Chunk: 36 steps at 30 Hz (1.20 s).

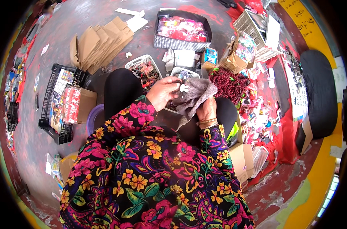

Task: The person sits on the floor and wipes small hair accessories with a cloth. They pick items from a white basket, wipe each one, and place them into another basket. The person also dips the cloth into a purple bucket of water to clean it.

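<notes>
My left hand [164,92] pinches a small item with a white ornament [184,87] and a dark part by the fingertips. My right hand [207,110], with a bracelet at the wrist, grips a grey-brown cloth [192,98] that drapes down between both hands. The cloth's upper edge lies right beside the white ornament; whether they touch I cannot tell. Under my hands stands a white basket [173,110], mostly hidden by the cloth. Just left of it, a second white basket [147,60] holds a tangle of dark and reddish small items.
Ahead stands a patterned fabric box [183,43] of pink packets. Folded cardboard [101,44] and a black crate [55,103] lie to the left. Dark red beaded bunches [229,84], an opened carton [240,63] and a beige crate [253,36] sit right, near scattered small goods [257,118].
</notes>
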{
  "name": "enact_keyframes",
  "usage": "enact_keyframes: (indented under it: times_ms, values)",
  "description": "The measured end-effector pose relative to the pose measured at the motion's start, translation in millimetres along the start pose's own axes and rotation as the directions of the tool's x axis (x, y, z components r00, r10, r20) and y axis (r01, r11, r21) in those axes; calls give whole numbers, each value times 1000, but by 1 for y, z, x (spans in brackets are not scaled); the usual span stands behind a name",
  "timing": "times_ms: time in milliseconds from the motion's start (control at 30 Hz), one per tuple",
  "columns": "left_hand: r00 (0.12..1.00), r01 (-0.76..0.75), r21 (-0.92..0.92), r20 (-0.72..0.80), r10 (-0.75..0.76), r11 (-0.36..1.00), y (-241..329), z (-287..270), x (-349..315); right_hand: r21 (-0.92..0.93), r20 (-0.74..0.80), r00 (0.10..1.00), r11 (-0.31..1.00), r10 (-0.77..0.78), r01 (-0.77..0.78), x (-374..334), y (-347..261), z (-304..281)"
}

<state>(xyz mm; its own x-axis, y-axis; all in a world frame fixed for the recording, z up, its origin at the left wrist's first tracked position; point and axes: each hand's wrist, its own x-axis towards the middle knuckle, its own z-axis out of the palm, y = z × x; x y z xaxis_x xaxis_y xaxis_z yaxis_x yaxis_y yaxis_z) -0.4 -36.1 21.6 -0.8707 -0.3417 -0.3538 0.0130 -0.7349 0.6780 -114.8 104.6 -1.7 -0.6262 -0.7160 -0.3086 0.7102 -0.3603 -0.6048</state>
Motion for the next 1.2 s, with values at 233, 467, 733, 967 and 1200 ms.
enact_keyframes:
  times_ms: [233, 467, 733, 967, 1200]
  values:
    - [993, 36, 11, -116, -35, 999, 2, -9, -2, -10, -20, 1000, 1000, 2, -2, 9, 4, -12]
    - [996, 80, -137, -26, -84, 987, 12, -10, -2, -25, 74, 996, 998, -49, 51, 14, 2, -18]
    - [996, 51, -413, 92, -14, 909, 24, -5, -4, -938, 258, 856, 328, 448, 112, 8, 8, -37]
    - [998, -49, -315, 30, 61, 948, 33, 4, -10, -730, 214, 905, 675, 368, -102, -9, -19, 13]
    - [999, 7, -107, 39, -3, 994, 22, 25, -17, -420, 155, 988, 907, 26, 42, -4, -6, 42]
